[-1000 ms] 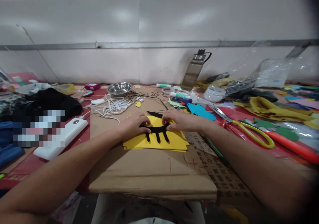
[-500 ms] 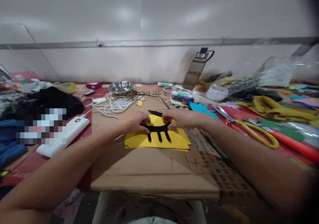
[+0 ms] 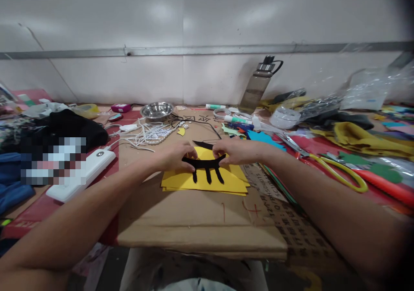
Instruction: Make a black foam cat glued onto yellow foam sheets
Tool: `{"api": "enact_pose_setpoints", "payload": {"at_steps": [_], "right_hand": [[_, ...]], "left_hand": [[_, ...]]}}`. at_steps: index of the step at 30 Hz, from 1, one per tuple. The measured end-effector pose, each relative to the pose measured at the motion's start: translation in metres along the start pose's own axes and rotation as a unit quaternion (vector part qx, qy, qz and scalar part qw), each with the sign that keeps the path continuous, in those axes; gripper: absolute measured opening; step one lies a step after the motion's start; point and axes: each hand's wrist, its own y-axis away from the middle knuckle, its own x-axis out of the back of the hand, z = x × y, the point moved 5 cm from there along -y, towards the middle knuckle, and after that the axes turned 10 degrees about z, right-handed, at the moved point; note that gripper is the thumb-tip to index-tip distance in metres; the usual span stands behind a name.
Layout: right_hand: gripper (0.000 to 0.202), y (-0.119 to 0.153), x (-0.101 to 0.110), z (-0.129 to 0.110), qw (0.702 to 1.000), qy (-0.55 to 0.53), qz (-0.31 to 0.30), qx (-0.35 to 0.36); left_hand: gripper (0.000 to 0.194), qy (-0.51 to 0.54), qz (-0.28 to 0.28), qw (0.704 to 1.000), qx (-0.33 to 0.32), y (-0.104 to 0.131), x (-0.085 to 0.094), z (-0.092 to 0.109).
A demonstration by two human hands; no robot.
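A black curved cutout (image 3: 207, 163) with three prongs pointing toward me lies over the yellow sheets (image 3: 181, 184). Its left end is pinched between the thumb and fingers of my left hand (image 3: 181, 156). At the other end, my right hand (image 3: 231, 150) has its thumb and fingers closed on the right tip. Another thin black strip (image 3: 202, 144) shows just beyond, partly hidden by my right hand. Beneath the yellow sheets is a brown cardboard board (image 3: 155, 213).
To the right lie yellow-handled scissors (image 3: 339, 170), glue sticks (image 3: 237, 120) and coloured scraps. A tilted water bottle (image 3: 257, 86) stands at the back. Leftward are a metal bowl (image 3: 157, 110), white cords (image 3: 145, 133), a white power bank (image 3: 82, 174) and black cloth (image 3: 74, 129).
My right hand has shifted slightly to the right with its end of the black cutout, which looks a little straighter. My left hand stays nearly in place. The view has tilted slightly down.
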Motion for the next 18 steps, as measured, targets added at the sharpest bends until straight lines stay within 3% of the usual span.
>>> {"api": "enact_pose_setpoints", "payload": {"at_steps": [5, 8, 14, 18], "right_hand": [[0.007, 0.003, 0.006, 0.000, 0.995, -0.100, 0.008, 0.009], [0.009, 0.005, 0.015, 0.002, 0.979, -0.198, 0.046, -0.006], [0.020, 0.010, 0.031, 0.000, 0.883, -0.438, 0.162, -0.053], [0.017, 0.015, 0.039, -0.005, 0.838, -0.481, 0.241, -0.085]], "left_hand": [[0.014, 0.035, -0.002, 0.999, 0.021, -0.001, -0.001, 0.001], [0.004, 0.072, 0.016, 0.997, 0.037, -0.004, 0.000, -0.002], [0.002, 0.059, 0.180, 0.982, 0.009, -0.004, 0.019, 0.000], [0.016, 0.029, 0.324, 0.945, 0.047, 0.005, 0.034, 0.008]]}}
